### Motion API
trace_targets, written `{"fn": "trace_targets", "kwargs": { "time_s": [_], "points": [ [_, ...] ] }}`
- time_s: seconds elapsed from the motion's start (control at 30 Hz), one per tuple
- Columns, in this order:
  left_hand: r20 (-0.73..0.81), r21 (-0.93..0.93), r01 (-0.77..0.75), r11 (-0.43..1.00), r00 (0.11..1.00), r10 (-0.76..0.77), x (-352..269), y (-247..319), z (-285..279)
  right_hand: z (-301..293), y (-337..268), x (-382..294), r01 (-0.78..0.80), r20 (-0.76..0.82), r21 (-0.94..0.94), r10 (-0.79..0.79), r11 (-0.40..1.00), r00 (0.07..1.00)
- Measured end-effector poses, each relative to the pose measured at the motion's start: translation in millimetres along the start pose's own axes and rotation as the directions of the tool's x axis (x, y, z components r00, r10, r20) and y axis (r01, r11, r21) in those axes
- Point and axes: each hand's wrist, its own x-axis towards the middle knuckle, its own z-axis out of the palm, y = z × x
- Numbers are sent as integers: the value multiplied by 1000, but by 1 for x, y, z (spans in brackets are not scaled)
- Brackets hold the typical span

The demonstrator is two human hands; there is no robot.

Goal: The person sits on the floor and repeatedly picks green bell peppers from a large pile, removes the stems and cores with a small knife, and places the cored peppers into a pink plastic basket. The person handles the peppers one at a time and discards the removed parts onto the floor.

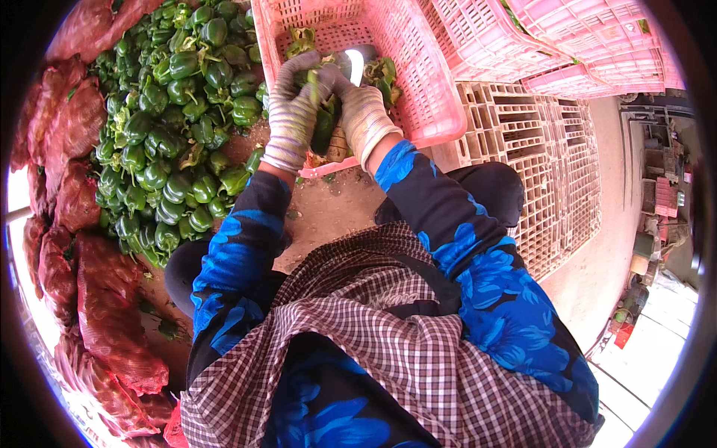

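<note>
Both my hands wear striped knit gloves and meet over the near end of a pink plastic crate [411, 73]. My left hand [292, 109] closes on a green pepper [315, 84], partly hidden and blurred by the fingers. Against it from the right, my right hand [361, 103] has its fingers curled in, also on the pepper. Below the hands, a dark green pepper piece [324, 131] shows in the crate. Torn pepper scraps [386, 78] lie beyond the right hand. Behind my fingers is a dark object with a bright white strip [355, 66]; its kind is unclear.
A large heap of green bell peppers [168, 140] covers the floor at left. Full red mesh sacks [112, 313] line the far left. Stacked pink crates [560, 39] stand at upper right, beside a plastic pallet [532, 151]. My knees flank the near crate end.
</note>
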Motion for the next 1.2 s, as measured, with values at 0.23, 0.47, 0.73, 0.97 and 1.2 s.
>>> {"fn": "trace_targets", "kwargs": {
  "time_s": [0.23, 0.47, 0.73, 0.97, 1.2],
  "points": [
    [58, -510, 451, 732, 868, -494, 20, 18, -12, -14, 36, -8, 53, -132, 822, 99, 566, 986],
    [-100, -349, 312, 884, 925, -366, 3, 34, -37, -34, 18, 1, 112, -194, 313, -52, 943, 980],
    [166, 4, 466, 885, 872, -461, -16, 32, -88, -9, -22, 15, -94, 128, 762, -7, 641, 992],
    [-558, 26, 677, 736, 621, -551, 30, -78, -245, -98, -100, 102, 168, -45, 716, -195, 677, 980],
    [-816, -27, 712, 702, 389, -427, 102, -185, -260, -49, -93, 62, -24, -9, 660, 40, 751, 999]
  ]
}}
